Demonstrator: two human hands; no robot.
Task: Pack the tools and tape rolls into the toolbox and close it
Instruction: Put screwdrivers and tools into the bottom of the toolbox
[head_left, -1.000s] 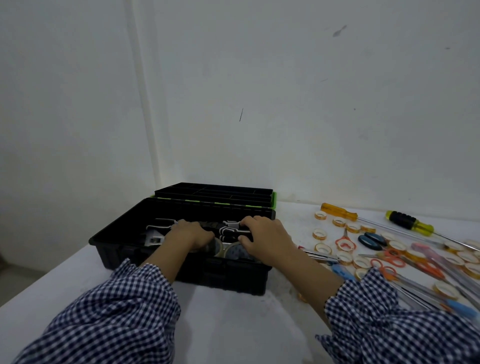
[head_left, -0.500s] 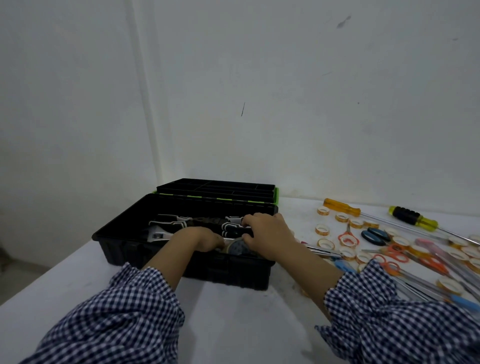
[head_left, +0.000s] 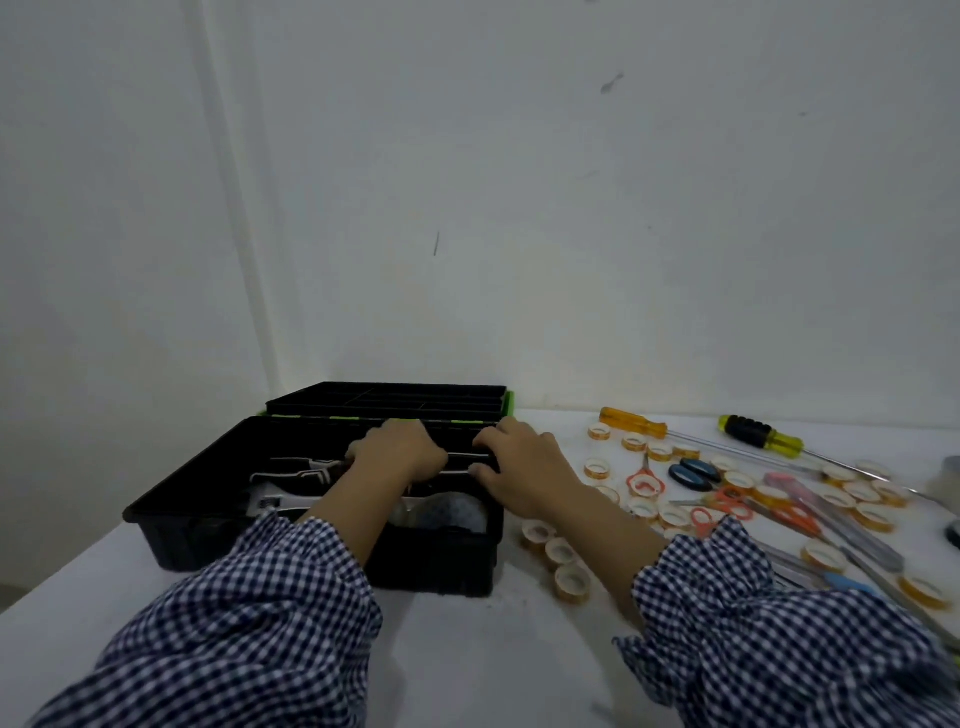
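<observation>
The black toolbox (head_left: 171, 512) stands open on the white table, its lid (head_left: 387, 400) laid flat behind it. Inside lie black-and-white pliers (head_left: 296, 470), a silver adjustable wrench (head_left: 275, 501) and large tape rolls (head_left: 447, 512). My left hand (head_left: 397, 452) is inside the box, fingers curled over the black-and-white tool handles. My right hand (head_left: 524, 465) rests at the box's right rim, fingers closed on the same handles (head_left: 465, 465). Right of the box lie small tape rolls (head_left: 563, 553), scissors (head_left: 644, 480) and screwdrivers (head_left: 631, 421).
A yellow-and-black screwdriver (head_left: 758, 434), orange scissors (head_left: 727, 501), black scissors (head_left: 693, 473), a pink cutter (head_left: 789, 488) and several more tape rolls crowd the table's right side. White walls meet in a corner behind the box. The table's left edge runs close to the toolbox.
Both hands have shifted farther back in the toolbox, from over the tape rolls at the front to the tool handles at the rear. The camera view tilted slightly.
</observation>
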